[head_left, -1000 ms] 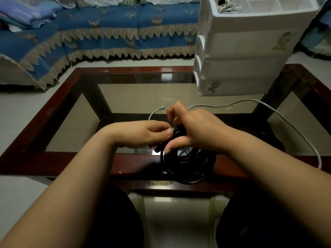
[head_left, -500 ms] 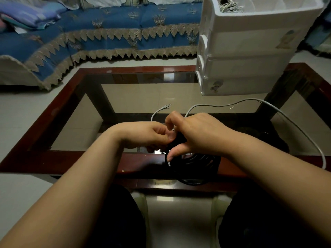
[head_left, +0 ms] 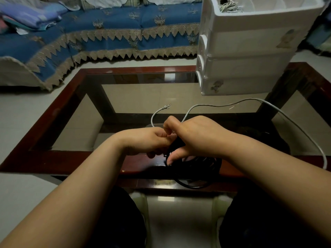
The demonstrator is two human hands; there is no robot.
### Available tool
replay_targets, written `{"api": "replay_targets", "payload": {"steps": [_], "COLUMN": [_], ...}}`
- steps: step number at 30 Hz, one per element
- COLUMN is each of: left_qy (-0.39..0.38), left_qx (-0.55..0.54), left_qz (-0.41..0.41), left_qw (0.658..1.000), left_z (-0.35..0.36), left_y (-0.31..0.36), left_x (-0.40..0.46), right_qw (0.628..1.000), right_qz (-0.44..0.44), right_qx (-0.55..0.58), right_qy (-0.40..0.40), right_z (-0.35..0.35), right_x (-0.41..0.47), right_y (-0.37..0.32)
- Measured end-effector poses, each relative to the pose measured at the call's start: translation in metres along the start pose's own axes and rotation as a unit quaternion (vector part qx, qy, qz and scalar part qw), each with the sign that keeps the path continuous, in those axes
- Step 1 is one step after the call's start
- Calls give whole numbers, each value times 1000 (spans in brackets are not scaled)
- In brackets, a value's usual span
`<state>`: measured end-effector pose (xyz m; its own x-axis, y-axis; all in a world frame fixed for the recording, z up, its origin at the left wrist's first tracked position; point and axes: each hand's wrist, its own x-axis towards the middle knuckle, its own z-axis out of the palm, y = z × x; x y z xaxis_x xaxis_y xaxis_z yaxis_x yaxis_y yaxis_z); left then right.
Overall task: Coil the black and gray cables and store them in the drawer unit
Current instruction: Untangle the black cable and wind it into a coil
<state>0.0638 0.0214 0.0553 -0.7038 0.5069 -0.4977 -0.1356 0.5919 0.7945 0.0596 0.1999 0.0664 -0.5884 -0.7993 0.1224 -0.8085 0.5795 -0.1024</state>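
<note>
Behind the table, at far left: a sofa (head_left: pixel 111 33) draped in blue cloth with a tan zigzag lace edge, and folded soft fabric (head_left: pixel 30 17) heaped on its left end. Pale glossy floor tiles lay below.

Coffee table (head_left: pixel 59 111): dark red lacquered wood frame, rectangular, set with a clear glass top through which the floor showed.

Left hand (head_left: pixel 150 140): fingers curled inward, their tips meeting the right hand at the black cable; what exactly they pinched could not be told.

Black cable (head_left: pixel 197 169): smooth, round-section, wound into a flat ring of several turns, resting on the table's near rail and overhanging its edge.

Right hand (head_left: pixel 195 138): fingers bent round the top of the black coil, thumb pointing down across the loops.

Gray cable (head_left: pixel 265 102): thin, matte, uncoiled; it curved over the glass from a small plug end beyond the hands, arced rightward and dropped off the near right edge.

Drawer unit (head_left: pixel 250 51): white plastic, boxy, three stacked drawers with faint stickers, standing on the table's far right corner; its open, partitioned top tray held a pale bundled cord (head_left: pixel 229 6).
</note>
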Motion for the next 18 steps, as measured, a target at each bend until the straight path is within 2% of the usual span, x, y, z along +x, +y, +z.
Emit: {"api": "replay_targets", "payload": {"steps": [5, 8, 12, 18], "left_qy": [8, 15, 103, 223], "left_qx": [-1, -26, -3, 56], "left_qz": [-5, 8, 82, 152], "left_qw": [1000, 1000, 991, 961], "left_z": [1, 1, 5, 10], "left_y": [3, 2, 2, 4], "left_x": [-3, -3, -3, 3], "right_qw": [1000, 1000, 998, 990], "right_qz": [2, 2, 41, 136], "right_qx": [-11, -13, -22, -20], "right_qy": [-13, 5, 41, 11], "right_z": [3, 5, -1, -7], "right_x": [0, -1, -1, 0], "right_y": [3, 6, 11, 15]}}
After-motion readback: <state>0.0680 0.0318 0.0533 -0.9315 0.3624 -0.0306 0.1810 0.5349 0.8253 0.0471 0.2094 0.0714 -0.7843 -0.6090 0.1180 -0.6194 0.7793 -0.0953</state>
